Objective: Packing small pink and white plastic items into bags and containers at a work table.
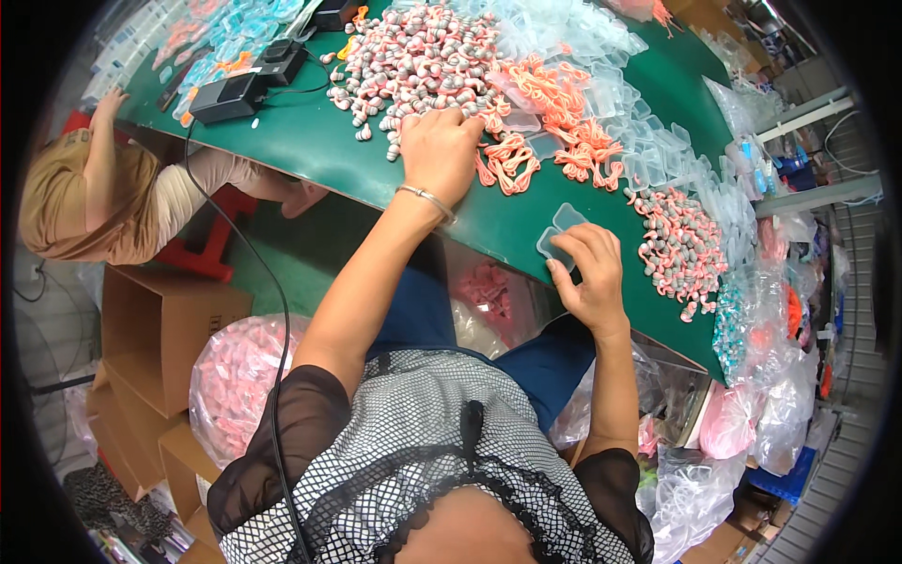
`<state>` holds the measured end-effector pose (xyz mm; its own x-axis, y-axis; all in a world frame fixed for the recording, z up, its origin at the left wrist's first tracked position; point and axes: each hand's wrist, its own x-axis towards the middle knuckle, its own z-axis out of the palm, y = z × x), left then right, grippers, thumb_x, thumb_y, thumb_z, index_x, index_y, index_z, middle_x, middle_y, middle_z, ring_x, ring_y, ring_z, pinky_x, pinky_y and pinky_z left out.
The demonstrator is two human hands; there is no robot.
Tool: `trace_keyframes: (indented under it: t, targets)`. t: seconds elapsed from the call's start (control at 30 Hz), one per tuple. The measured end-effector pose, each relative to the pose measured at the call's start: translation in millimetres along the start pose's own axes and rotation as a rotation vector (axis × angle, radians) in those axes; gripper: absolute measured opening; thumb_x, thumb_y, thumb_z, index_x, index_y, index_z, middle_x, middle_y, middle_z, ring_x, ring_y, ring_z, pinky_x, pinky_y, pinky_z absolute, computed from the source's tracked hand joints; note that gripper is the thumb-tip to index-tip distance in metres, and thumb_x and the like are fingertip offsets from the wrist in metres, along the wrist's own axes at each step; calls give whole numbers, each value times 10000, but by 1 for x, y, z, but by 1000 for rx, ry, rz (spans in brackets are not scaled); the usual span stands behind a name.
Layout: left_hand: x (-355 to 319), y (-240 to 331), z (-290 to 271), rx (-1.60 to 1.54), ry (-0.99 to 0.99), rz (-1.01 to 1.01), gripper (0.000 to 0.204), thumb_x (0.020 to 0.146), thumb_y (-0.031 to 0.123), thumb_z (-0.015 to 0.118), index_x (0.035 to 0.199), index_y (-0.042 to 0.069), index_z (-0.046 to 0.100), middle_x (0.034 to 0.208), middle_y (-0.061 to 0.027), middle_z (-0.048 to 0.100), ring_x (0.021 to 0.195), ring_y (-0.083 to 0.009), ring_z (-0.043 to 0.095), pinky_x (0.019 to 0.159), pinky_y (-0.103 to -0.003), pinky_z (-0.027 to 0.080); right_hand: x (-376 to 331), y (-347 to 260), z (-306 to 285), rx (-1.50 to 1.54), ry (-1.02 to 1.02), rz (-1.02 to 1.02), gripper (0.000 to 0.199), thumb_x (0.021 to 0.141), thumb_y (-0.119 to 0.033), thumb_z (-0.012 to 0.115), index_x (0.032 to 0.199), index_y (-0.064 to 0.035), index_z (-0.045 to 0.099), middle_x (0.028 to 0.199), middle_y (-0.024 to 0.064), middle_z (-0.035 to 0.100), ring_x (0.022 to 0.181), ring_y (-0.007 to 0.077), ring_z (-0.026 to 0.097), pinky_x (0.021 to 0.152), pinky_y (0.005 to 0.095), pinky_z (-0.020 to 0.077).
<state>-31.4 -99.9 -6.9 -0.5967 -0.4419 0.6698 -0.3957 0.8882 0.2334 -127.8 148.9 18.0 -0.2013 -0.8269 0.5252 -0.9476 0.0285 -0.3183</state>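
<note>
head view: the left hand (440,155) extends over the near edge of the green tabletop (310,146) to the near side of a big heap of ridged grey-and-pink pieces (423,47). its own knuckles block the fingertips, so i cannot tell whether they are spread or pinching a piece. the right hand (594,273) is at the near edge, closer to the right corner, thumb and fingers pinching the near end of a clear plastic case (568,217), which sits just inside that edge and looks open.

orange cord bundles (587,155) lie between the big heap and a spread of clear cases (658,141), which runs from the far edge down the right side. a smaller heap of grey-and-pink pieces (681,244) sits near the right corner, beside a bag of blue-green pieces (729,324). toward the left end stand two black boxes (228,97); a black cable (256,249) drops over the near edge there and crosses the person's left sleeve (305,414). another person (94,197) sits by the left end. below the tabletop are cardboard boxes (141,338) and a bag of pink pieces (240,381).
</note>
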Motion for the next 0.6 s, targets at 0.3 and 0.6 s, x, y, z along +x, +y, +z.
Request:
trace_keyframes:
  t: [0.3, 0.6]
  targets:
    - [-21, -15, -27, -37, -73, -35, 90, 812, 148, 715, 895, 128, 687, 821, -48, 666, 745, -272, 645, 660, -397, 425, -21, 36, -29, -221, 243, 256, 131, 791, -32, 691, 912, -81, 682, 909, 78, 660, 885, 267, 615, 822, 399, 434]
    - [-25, -11, -27, -133, -77, -72, 87, 812, 139, 704, 885, 100, 675, 830, -71, 657, 776, -288, 646, 690, -409, 446, 0, 92, -27, -592, 193, 265, 121, 832, -164, 712, 942, -112, 704, 935, 24, 677, 970, 213, 603, 930, 427, 349]
